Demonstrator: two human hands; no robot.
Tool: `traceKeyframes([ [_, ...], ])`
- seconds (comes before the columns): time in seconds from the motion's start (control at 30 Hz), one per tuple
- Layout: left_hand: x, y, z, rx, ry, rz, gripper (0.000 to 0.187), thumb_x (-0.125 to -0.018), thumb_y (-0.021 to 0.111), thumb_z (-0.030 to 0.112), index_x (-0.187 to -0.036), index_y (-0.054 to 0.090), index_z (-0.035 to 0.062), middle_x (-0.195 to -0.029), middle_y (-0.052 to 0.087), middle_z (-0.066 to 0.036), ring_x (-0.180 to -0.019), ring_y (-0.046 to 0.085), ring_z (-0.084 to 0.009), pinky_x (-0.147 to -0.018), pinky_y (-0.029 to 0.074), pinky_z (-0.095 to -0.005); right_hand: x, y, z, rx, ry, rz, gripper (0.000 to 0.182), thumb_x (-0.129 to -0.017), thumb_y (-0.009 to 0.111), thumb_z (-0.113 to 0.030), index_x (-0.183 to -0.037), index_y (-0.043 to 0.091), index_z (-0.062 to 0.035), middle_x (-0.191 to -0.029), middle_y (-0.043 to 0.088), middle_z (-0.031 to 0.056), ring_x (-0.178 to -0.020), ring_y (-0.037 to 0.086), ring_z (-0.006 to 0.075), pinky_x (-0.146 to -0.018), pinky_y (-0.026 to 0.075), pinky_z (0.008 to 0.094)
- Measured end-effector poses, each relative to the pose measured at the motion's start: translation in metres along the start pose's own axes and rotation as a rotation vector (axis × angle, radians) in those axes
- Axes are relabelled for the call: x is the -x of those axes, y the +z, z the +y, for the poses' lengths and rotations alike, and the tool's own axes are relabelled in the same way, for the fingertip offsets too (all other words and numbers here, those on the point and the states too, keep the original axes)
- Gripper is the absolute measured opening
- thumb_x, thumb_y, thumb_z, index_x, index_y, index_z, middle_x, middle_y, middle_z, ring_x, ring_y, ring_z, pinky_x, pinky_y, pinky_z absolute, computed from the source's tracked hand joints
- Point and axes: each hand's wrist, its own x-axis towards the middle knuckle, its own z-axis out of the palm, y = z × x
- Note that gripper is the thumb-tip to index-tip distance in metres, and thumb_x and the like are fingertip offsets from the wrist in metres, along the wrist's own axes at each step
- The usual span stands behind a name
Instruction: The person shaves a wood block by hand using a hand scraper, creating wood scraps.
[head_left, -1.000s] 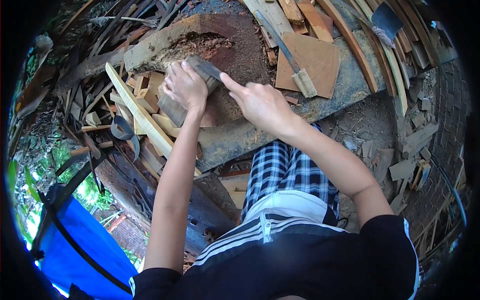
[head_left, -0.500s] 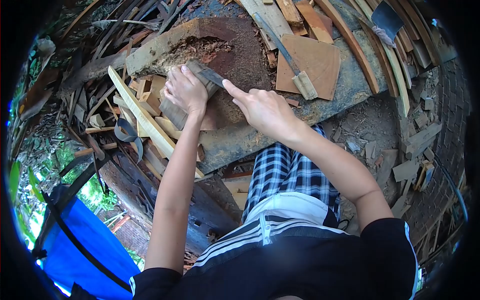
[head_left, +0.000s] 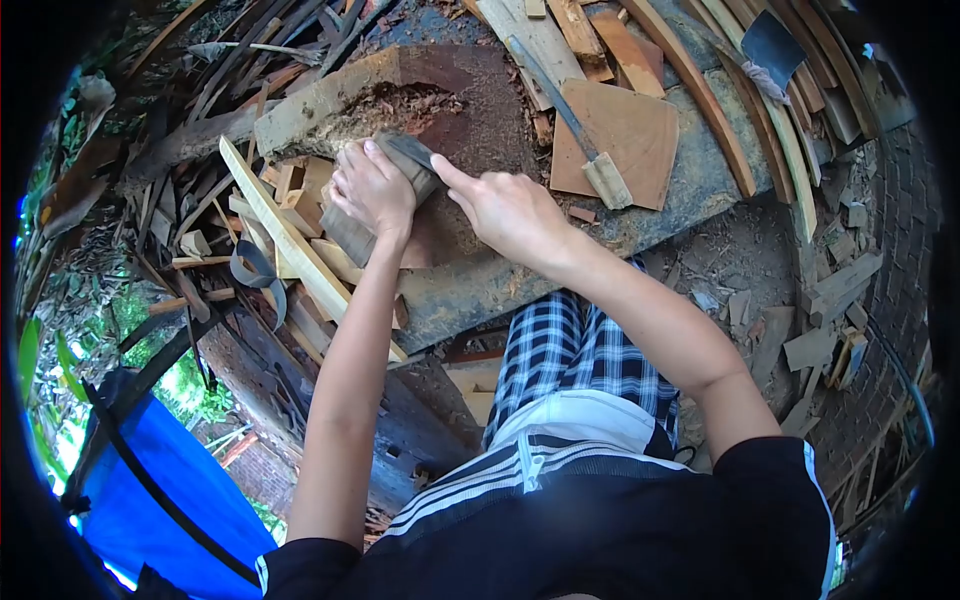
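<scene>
Two bare hands are working on one wooden block (head_left: pixel 348 232). The block is lying at the near-left part of a large, rough wooden slab (head_left: pixel 490 90), its long axis running from near left to far right. A dark flat blade (head_left: pixel 408 152) is lying against the block's far-right end.

Left hand (head_left: pixel 375 190): the fingers are curling closely over the block and gripping it, with the thumb side facing the blade. Right hand (head_left: pixel 510 212): the index finger is extending and touching the near-right end of the blade, while the other fingers are folding in beneath. The hand appears to be holding the blade at that end; the grip inside the palm is hidden, so its exact closure cannot be told.

Governing relation: the blade is pointing away from the right index fingertip, toward the far left, and its long axis is running roughly crosswise to that of the block. The right hand is standing to the right of the block and is nearer the blade's held end; the left hand is lying nearer the bulk of the block, just beside the blade.

Surroundings: a long tool (head_left: pixel 607 181) with a pale grip is resting partly over a flat board (head_left: pixel 650 135), to the right of the slab. A pale wooden strip (head_left: pixel 282 232) is slanting past the block on the left.
</scene>
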Motion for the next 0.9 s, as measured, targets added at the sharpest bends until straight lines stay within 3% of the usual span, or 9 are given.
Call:
traceKeyframes([
  [0.13, 0.004, -0.002, -0.001, 0.014, -0.001, 0.005, 0.033, -0.102, 0.035, 0.032, -0.105, 0.058, 0.0092, -0.108, 0.06, -0.01, -0.108, 0.054, -0.0309, -0.105, 0.028, -0.0506, 0.017, -0.013, -0.002, -0.063, 0.012, -0.08, 0.046, -0.099, 0.05, -0.02, -0.144, 0.045, -0.0148, -0.074, 0.066, 0.0221, -0.068, 0.067, 0.0392, -0.061, 0.055, 0.0489],
  [0.6, 0.004, -0.004, 0.002, 0.003, 0.015, 0.025, 0.032, -0.101, 0.036, 0.031, -0.106, 0.059, 0.0093, -0.108, 0.059, -0.01, -0.107, 0.054, -0.0308, -0.101, 0.03, -0.0493, 0.01, -0.003, -0.001, -0.033, -0.001, -0.027, 0.046, -0.099, 0.05, -0.021, -0.144, 0.044, -0.0151, -0.075, 0.066, 0.0219, -0.069, 0.067, 0.0381, -0.065, 0.055, 0.0482],
  [0.7, 0.004, -0.003, 0.001, 0.02, 0.018, 0.033, 0.033, -0.101, 0.036, 0.032, -0.106, 0.059, 0.0089, -0.108, 0.06, -0.01, -0.107, 0.054, -0.031, -0.101, 0.03, -0.0493, 0.015, -0.01, -0.001, -0.032, 0.006, -0.128, 0.046, -0.1, 0.049, -0.022, -0.145, 0.043, -0.0154, -0.075, 0.066, 0.0211, -0.07, 0.067, 0.0381, -0.065, 0.055, 0.0481],
  [0.9, 0.002, -0.003, 0.001, 0.002, 0.012, 0.013, 0.033, -0.101, 0.036, 0.032, -0.106, 0.059, 0.0085, -0.11, 0.059, -0.011, -0.109, 0.054, -0.0309, -0.102, 0.03, -0.0495, 0.016, -0.006, -0.002, -0.083, 0.021, -0.068, 0.046, -0.099, 0.051, -0.02, -0.144, 0.046, -0.0154, -0.077, 0.066, 0.0227, -0.071, 0.067, 0.0392, -0.067, 0.054, 0.0486],
])
